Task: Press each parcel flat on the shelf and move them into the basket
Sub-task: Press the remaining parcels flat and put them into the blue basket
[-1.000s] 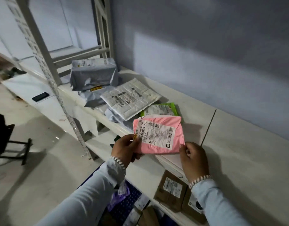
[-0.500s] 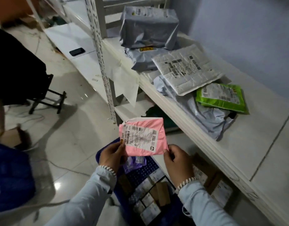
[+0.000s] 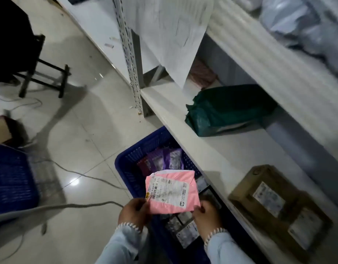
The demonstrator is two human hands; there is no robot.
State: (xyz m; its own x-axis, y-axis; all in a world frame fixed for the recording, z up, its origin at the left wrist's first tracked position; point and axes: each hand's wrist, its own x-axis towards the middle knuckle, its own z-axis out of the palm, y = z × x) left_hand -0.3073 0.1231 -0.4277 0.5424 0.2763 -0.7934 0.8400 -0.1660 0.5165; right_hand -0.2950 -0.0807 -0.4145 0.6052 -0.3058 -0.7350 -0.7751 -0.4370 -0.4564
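Holding a pink parcel (image 3: 172, 191) by its near edge, left hand (image 3: 134, 211) and right hand (image 3: 207, 216) each pinch a corner, label up, above the blue basket (image 3: 134, 159) on the floor; basket holds what look like labelled packets, blurred; brown parcels (image 3: 278, 202) lie right on the lower shelf (image 3: 212, 149)

Pink parcel (image 3: 173, 191): white shipping label with barcodes and printed lines, motion-blurred; no word or number can be read with confidence. Small yellow-and-black sticker at label's left edge, illegible. Brown parcels (image 3: 278, 204) on lower shelf (image 3: 217, 149): white labels, text too blurred. Parcels in blue basket (image 3: 130, 161): labels present, unreadable.
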